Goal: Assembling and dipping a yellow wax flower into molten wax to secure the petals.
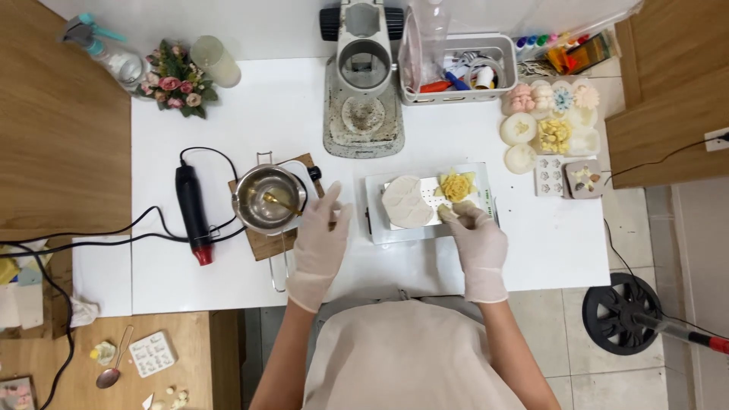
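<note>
While the yellow flower-shaped casting (457, 185) sits on the far right part of the perforated metal plate (430, 203), the right hand (477, 235) lies just on its near side, gloved fingertips curled down and touching the plate at the flower's near edge. Whether those fingertips pinch anything I cannot tell; the hand looks loosely bent, not clenched. The flower lies away from the body and slightly left of that hand, so the right hand is much the nearer of the 2. It is pale yellow with layered, ruffled petals, roughly round, with no clear long axis.

Just left of it on the same plate rests a white round mould (407, 201), larger than the flower and ribbed like a shell. The plate stands on the white bench (250, 114) in front of the person's apron.

Further left, the left hand (319, 239) hangs released, fingers spread and grasping nothing, beside a small steel melting pot (267, 199) with a gold spoon (279, 203) in it, set on a wooden board (266, 244). A black and red heat gun (193, 214) lies left of the pot. At the far right corner are more flower castings and moulds (551, 125), and a grey basket (465, 70) of tools.
</note>
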